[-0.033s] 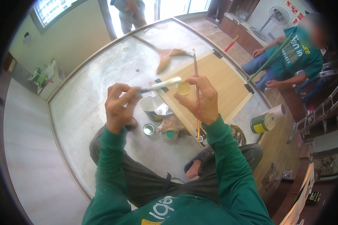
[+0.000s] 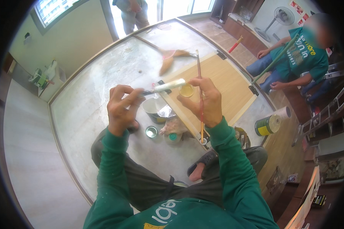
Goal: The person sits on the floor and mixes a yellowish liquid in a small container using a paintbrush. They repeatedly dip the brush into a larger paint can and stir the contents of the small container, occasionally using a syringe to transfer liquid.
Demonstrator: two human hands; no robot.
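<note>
Raised over my lap, my left hand (image 2: 122, 107) pinches the dark end of a slim whitish tube (image 2: 170, 85). The tube lies nearly level, its far end close to a small clear cup (image 2: 186, 90) of yellowish contents. Thumb and forefinger of my right hand (image 2: 210, 100) grip that cup by its side. A long thin paintbrush (image 2: 201, 124) with a reddish handle is also held in my right hand, upright across the palm. Below stand a white-lined bucket (image 2: 150, 107), an open tin (image 2: 151, 132) and a green-capped container (image 2: 173, 136). The tube's exact kind is unclear.
A wood-faced panel (image 2: 227, 82) with dark corner pieces lies ahead right. Beyond it is a broom (image 2: 168, 59). A yellow-and-dark can (image 2: 266, 126) stands right, near a ladder (image 2: 325, 110). One person (image 2: 300, 57) sits at right; another (image 2: 130, 15) stands at the far edge.
The tube has turned very slightly in my left hand, its far end a touch nearer the cup. Both hands otherwise keep their places.
</note>
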